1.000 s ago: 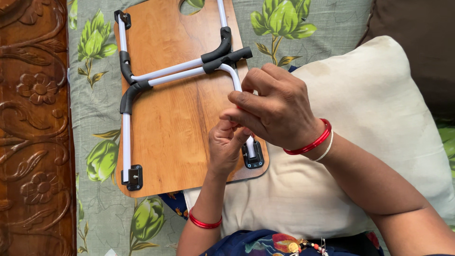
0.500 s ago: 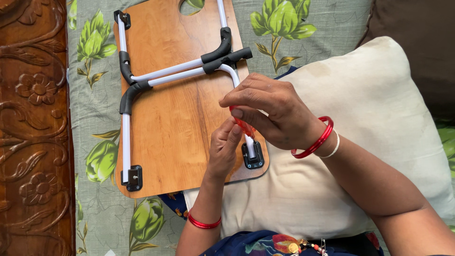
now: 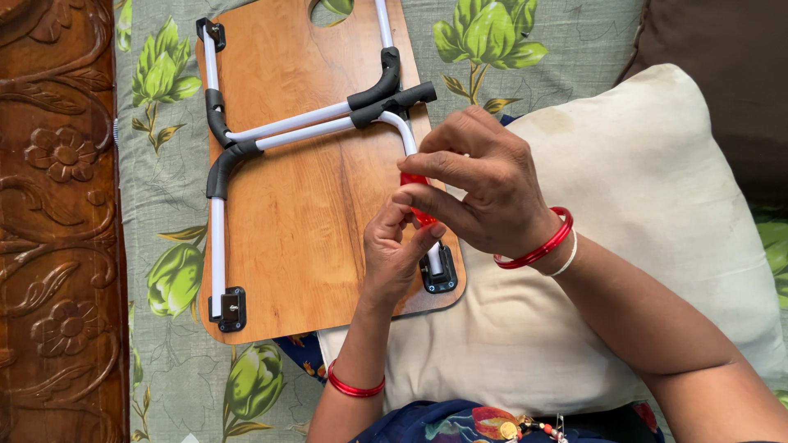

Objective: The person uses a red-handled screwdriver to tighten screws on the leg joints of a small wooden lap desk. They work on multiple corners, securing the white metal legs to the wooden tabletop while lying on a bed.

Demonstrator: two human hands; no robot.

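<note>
My right hand (image 3: 480, 193) pinches a red bangle (image 3: 417, 197) between thumb and fingers. It holds the bangle over the bunched fingertips of my left hand (image 3: 396, 256), which points up with its fingers pressed together. Only a short red arc of the bangle shows; the rest is hidden by both hands. Another red bangle (image 3: 355, 387) sits on my left wrist, and a red bangle with a thin white one (image 3: 542, 246) on my right wrist. Both hands hover over the lower right corner of an upturned wooden lap table (image 3: 304, 221).
The lap table lies upside down on a grey floral bedsheet (image 3: 164, 369), its white and black folding legs (image 3: 287, 131) flat against it. A cream pillow (image 3: 657, 213) lies under my right arm. A carved wooden headboard (image 3: 53, 246) runs along the left, and a brown cushion (image 3: 730, 74) sits at top right.
The red bangle has come into view between my hands. My right hand has drawn it onto the left fingertips, and my left fingers have bunched closer together.
</note>
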